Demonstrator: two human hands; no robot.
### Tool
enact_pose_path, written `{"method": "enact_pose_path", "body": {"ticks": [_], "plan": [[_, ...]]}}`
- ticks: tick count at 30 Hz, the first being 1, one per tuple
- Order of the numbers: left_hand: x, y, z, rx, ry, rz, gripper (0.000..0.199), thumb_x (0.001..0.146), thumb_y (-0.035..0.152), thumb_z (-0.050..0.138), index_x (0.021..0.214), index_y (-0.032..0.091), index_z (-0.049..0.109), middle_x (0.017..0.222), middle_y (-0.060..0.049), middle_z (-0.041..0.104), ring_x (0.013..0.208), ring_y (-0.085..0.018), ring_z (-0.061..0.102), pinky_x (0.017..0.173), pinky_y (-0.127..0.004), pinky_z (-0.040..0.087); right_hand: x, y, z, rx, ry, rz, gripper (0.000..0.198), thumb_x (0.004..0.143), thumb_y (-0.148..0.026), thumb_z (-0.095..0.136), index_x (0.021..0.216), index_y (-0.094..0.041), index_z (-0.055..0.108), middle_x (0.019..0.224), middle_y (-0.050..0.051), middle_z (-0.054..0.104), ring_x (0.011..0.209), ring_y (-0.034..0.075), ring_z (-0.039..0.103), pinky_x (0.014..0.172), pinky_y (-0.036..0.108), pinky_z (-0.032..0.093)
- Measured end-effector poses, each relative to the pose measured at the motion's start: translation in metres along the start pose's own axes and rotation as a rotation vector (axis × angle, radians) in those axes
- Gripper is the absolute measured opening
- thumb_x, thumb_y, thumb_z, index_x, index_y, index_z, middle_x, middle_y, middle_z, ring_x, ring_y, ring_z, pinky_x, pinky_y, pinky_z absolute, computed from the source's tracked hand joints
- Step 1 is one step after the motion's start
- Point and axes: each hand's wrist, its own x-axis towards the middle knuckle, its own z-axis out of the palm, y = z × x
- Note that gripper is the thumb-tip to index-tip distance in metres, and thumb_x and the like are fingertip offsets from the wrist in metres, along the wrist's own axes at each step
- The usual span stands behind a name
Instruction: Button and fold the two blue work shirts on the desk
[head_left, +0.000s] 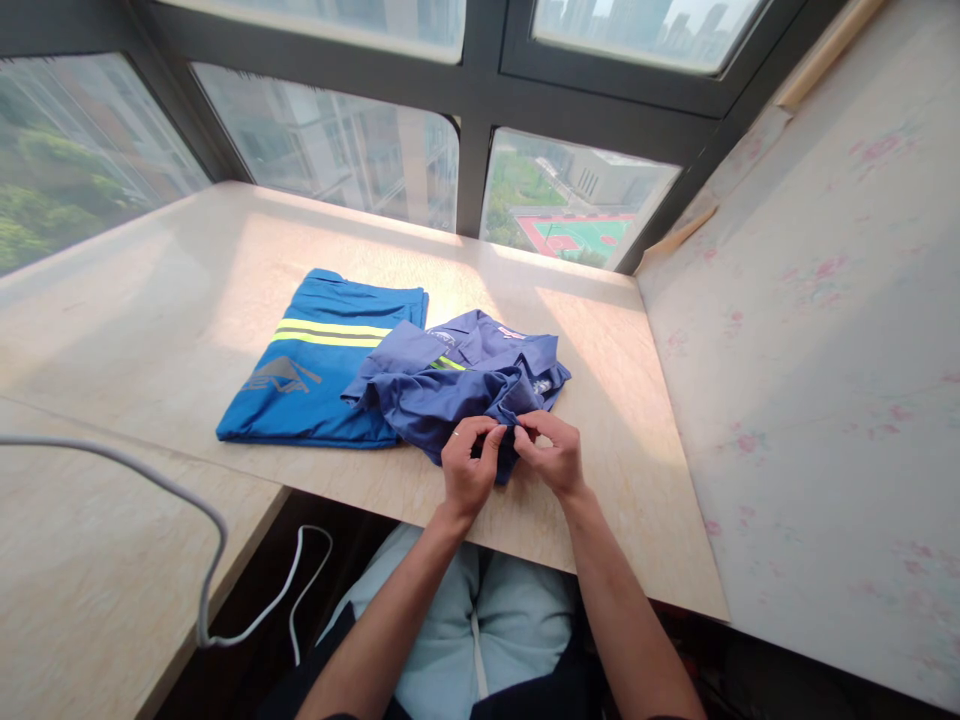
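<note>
A crumpled purple-blue work shirt (442, 400) lies near the front edge of the ledge, with a bit of yellow-green stripe and some small lettering showing. My left hand (471, 462) pinches a bunched part of its cloth between thumb and fingers. Close beside it, my right hand (551, 450) pinches the same part, and the two thumbs nearly meet. What detail of the shirt lies under the fingertips is too small to tell. Partly under the shirt, at its left, rests a flat folded blue garment (322, 380) with a yellow-and-grey stripe and a grey logo.
The pale ledge (150, 350) runs up to the window frame (480, 120). A papered wall (825, 350) bounds it on the right. A white cable (172, 485) loops at the lower left. My legs (480, 620) are below the front edge.
</note>
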Motion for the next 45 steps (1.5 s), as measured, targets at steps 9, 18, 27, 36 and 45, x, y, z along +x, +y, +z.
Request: {"method": "enact_pose_path", "body": {"ticks": [9,18,27,36,45], "plan": [[0.0,0.001,0.0,0.02,0.02,0.018,0.009,0.09,0.023,0.06,0.083,0.019,0.064,0.083,-0.003,0.067,0.08,-0.015,0.064,0.075,-0.028,0.05,0.0,0.009,-0.007,0.158,-0.125,0.147,0.01,0.079,-0.026,0.064,0.078,-0.018,0.07,0.071,0.002,0.067,0.058,0.013,0.056,0.054,0.025,0.048],[0.001,-0.001,-0.002,0.042,0.031,0.007,0.014,0.092,0.028,0.058,0.084,0.02,0.066,0.082,-0.004,0.068,0.08,-0.016,0.064,0.077,-0.031,0.052,0.0,0.01,-0.013,0.342,-0.24,0.29,0.02,0.081,-0.037,0.068,0.081,-0.018,0.074,0.07,0.002,0.068,0.052,0.012,0.057,0.049,0.026,0.048],[-0.004,-0.004,-0.001,0.107,0.031,0.107,0.018,0.093,0.024,0.056,0.105,0.021,0.068,0.092,-0.006,0.069,0.083,-0.016,0.066,0.075,-0.029,0.055,0.003,0.003,-0.014,0.401,-0.226,0.347,0.019,0.08,-0.037,0.069,0.077,-0.019,0.072,0.062,0.0,0.063,0.047,0.013,0.056,0.047,0.026,0.047],[-0.008,0.003,-0.002,0.267,-0.066,0.25,0.033,0.086,0.025,0.063,0.119,0.021,0.068,0.104,-0.012,0.067,0.092,-0.021,0.066,0.083,-0.036,0.056,0.0,0.006,-0.01,0.386,-0.124,0.349,0.019,0.08,-0.038,0.069,0.076,-0.02,0.072,0.07,0.001,0.064,0.048,0.011,0.054,0.045,0.025,0.046],[-0.009,-0.002,-0.003,0.35,-0.014,0.237,0.026,0.087,0.021,0.065,0.112,0.025,0.071,0.12,-0.012,0.066,0.099,-0.023,0.065,0.084,-0.038,0.051,-0.001,0.007,-0.01,0.38,-0.167,0.323,0.019,0.083,-0.038,0.067,0.079,-0.02,0.071,0.071,0.0,0.063,0.048,0.011,0.054,0.046,0.025,0.046]]}}
